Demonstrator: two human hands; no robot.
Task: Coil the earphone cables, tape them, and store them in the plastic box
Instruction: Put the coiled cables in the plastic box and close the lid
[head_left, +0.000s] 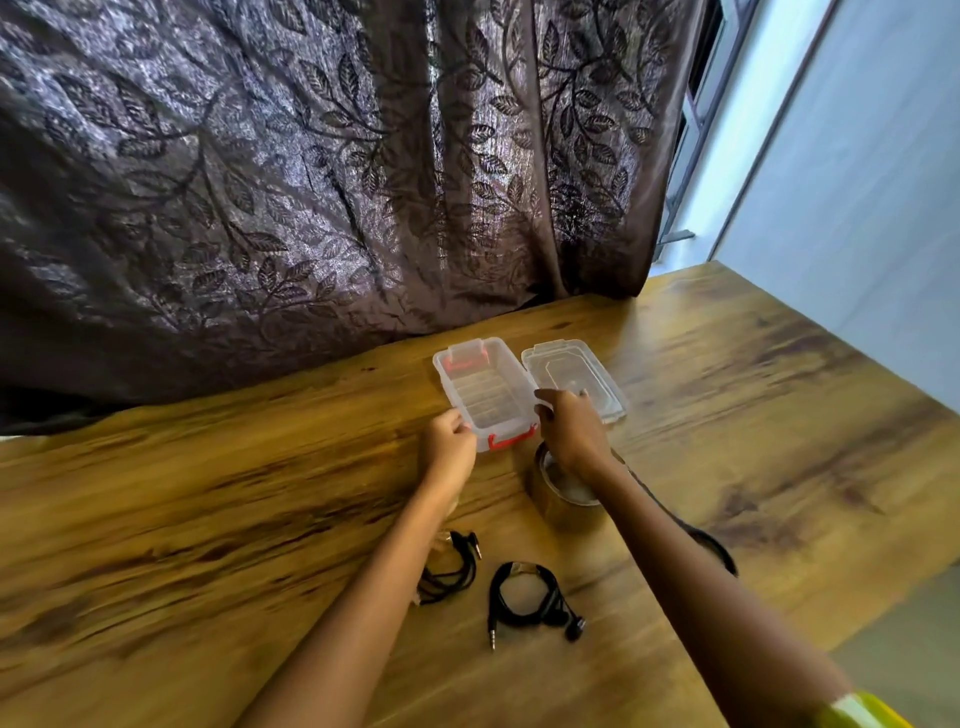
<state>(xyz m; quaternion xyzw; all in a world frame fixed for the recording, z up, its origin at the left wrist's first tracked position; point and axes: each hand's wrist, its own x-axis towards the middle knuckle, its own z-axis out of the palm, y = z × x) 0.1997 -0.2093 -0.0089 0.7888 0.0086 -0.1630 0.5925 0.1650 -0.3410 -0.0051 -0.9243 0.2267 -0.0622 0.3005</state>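
A clear plastic box (480, 387) with red clasps sits open on the wooden table, nothing inside it. Its clear lid (582, 371) lies flat just to the right. My left hand (448, 447) pinches the box's near-left edge. My right hand (571, 434) rests its fingertips on the box's right rim, where it meets the lid. A roll of brown tape (558, 501) stands under my right wrist. Two coiled black earphones lie nearer me: one coil (452, 569) partly under my left forearm, the other coil (530, 603) with its jack and earbuds showing. A third black cable (711, 545) peeks from behind my right arm.
A dark leaf-patterned curtain (311, 182) hangs along the table's far edge, close behind the box. The wooden table (182, 519) stretches wide to the left. Its right edge (883, 603) drops off near my right elbow, with a pale wall beyond.
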